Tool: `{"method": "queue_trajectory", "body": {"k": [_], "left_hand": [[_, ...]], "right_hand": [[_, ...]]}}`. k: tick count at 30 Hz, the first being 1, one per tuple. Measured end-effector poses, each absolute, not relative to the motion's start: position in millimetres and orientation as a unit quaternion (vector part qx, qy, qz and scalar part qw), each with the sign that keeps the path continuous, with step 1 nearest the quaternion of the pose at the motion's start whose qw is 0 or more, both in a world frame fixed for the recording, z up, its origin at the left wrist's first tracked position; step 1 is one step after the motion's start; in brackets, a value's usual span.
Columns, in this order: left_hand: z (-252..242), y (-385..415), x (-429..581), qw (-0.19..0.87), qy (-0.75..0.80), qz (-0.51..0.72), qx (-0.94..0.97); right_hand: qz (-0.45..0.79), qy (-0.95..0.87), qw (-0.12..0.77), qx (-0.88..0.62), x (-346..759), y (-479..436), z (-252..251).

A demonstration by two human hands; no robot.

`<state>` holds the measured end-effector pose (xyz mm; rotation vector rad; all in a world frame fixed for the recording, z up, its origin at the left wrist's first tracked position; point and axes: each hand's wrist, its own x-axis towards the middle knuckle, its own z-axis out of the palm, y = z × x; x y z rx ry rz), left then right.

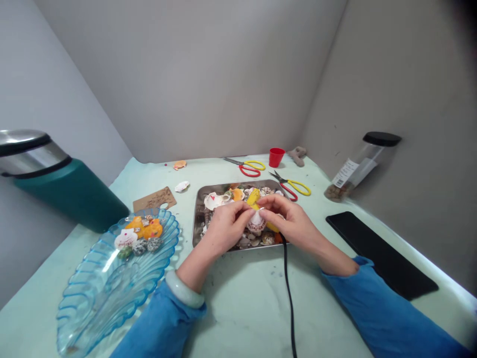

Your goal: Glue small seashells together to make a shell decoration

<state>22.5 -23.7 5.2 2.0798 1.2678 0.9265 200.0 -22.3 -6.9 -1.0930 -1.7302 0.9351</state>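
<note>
Over a metal tray (194, 229) of mixed shells, my left hand (229, 223) and my right hand (288, 214) meet, with fingertips pinched together. Between them is a white scallop shell (257, 223) with a brown-speckled rim, gripped from both sides. My fingers partly cover its upper end, where a small white edge shows. A yellow tool (253, 197) lies behind the hands in the tray; its kind is partly hidden. From the tray's front edge a black cord (286, 278) runs toward me.
At left, a blue scalloped dish (100, 293) holds orange and white shells and speckled pieces, beside a green bottle (70, 194). Behind the tray are two pairs of scissors (253, 163) and a red cup (276, 157). A clear jar (354, 166) and black slab (380, 253) lie right.
</note>
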Motion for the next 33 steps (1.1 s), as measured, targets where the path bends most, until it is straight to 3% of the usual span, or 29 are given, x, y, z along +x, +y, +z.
{"method": "queue_trajectory", "body": {"k": [33], "left_hand": [[5.5,-24.5,22.8,0.275,0.470,0.328,0.772]], "right_hand": [[0.320,-0.727,0.397,-0.459,199.4,-26.2,-1.5]]}}
